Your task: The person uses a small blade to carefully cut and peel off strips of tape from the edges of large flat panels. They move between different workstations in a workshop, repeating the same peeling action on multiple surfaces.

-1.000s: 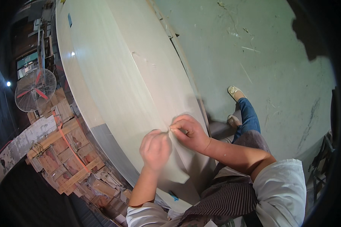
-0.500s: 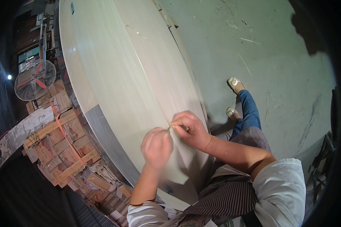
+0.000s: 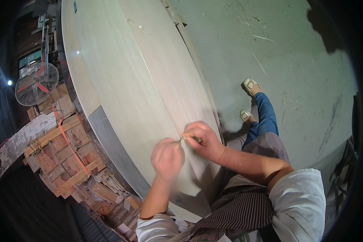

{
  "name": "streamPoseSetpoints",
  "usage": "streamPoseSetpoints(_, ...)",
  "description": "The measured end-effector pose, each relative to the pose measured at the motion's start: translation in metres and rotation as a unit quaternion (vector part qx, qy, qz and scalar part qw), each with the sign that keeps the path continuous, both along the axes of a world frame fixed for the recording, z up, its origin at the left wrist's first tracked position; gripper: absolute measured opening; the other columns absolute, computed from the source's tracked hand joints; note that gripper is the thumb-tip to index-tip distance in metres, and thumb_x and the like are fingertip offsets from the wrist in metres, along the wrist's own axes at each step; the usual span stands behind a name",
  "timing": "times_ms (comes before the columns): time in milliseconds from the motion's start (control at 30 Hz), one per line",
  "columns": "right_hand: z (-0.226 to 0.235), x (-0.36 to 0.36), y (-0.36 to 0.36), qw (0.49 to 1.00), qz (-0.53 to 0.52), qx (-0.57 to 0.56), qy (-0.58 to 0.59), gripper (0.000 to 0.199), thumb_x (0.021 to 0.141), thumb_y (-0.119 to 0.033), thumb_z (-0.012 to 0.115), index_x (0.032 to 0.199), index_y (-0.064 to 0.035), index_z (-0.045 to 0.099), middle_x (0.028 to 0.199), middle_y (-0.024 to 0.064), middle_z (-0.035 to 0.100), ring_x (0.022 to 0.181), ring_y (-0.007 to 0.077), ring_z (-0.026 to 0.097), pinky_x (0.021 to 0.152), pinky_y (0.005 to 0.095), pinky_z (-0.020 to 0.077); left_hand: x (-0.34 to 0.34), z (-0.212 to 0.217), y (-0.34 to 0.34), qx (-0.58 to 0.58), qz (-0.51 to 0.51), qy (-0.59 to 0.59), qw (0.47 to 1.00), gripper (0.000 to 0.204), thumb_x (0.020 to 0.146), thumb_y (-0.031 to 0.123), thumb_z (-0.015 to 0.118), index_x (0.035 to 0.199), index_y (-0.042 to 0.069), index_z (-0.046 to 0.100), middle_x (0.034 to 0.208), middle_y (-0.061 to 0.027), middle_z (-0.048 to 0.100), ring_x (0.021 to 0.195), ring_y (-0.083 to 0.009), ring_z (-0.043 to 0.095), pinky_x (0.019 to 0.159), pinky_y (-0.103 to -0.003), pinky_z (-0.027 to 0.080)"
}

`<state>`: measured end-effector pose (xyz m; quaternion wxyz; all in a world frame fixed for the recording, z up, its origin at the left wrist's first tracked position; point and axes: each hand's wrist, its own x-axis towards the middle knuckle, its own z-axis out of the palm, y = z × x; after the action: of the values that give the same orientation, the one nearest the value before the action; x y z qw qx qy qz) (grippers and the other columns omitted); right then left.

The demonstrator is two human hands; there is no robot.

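Note:
Long, pale, thin sheets that look like wood veneer lie over the worktable, with a lengthwise seam between a left sheet [image 3: 113, 76] and a pinkish right sheet [image 3: 169, 72]. My left hand [image 3: 167, 159], slightly blurred, is closed in a pinch at the seam. Its fingertips meet those of my right hand [image 3: 203, 140], whose thumb and forefinger are also pinched together there. Between them the left sheet's edge appears gripped. Below the hands that sheet lifts a little and ends in a loose corner, casting a shadow on the layer beneath.
Left of the table stand strapped stacks of boxes [image 3: 64, 155] on wooden battens, and a caged fan [image 3: 37, 84] with red blades. A grey panel [image 3: 109, 131] lies along the table's left edge. Scraps are scattered over the green floor [image 3: 302, 80]. A dark metal frame [image 3: 341, 177] stands at right.
The view has shifted slightly. Both hands keep their pinch at the seam, seated a touch lower in the picture.

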<state>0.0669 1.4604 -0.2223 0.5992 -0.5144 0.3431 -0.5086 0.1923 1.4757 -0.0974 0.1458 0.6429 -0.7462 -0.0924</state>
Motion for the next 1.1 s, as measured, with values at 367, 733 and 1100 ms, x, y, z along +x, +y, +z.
streamPoseSetpoints(367, 0.004, -0.030, 0.065, 0.996, 0.076, 0.028, 0.029, 0.015, 0.079, -0.003, 0.071, 0.093, -0.0064, 0.066, 0.101, 0.0096, 0.063, 0.096, 0.0317, 0.057, 0.082, 0.0400, 0.0466, -0.014, 0.004, 0.073, 0.074, 0.008, -0.004, 0.997, 0.010, 0.080, 0.000, 0.068, 0.088, 0.002, 0.062, 0.082, -0.0120, 0.065, 0.085, -0.0329, 0.065, 0.088, -0.048, 0.056)
streamPoseSetpoints(733, 0.045, -0.047, 0.025, 0.966, 0.165, 0.198, 0.029, 0.042, 0.085, -0.022, 0.076, 0.116, 0.0004, 0.059, 0.100, 0.0154, 0.064, 0.086, 0.0275, 0.063, 0.078, 0.0363, 0.0505, -0.042, 0.020, 0.136, 0.121, -0.021, 0.066, 0.990, 0.011, 0.079, 0.007, 0.071, 0.088, 0.004, 0.066, 0.082, -0.0112, 0.064, 0.086, -0.0323, 0.062, 0.087, -0.049, 0.051)
streamPoseSetpoints(1100, 0.016, -0.043, -0.025, 0.962, 0.085, 0.191, 0.174, 0.017, 0.096, -0.016, 0.064, 0.096, -0.0006, 0.058, 0.074, 0.0052, 0.058, 0.067, 0.0123, 0.051, 0.062, 0.0315, 0.0464, -0.051, 0.042, 0.178, 0.043, 0.069, 0.091, 0.992, 0.019, 0.076, 0.000, 0.074, 0.094, 0.002, 0.067, 0.085, -0.0129, 0.068, 0.078, -0.0321, 0.066, 0.077, -0.041, 0.057)
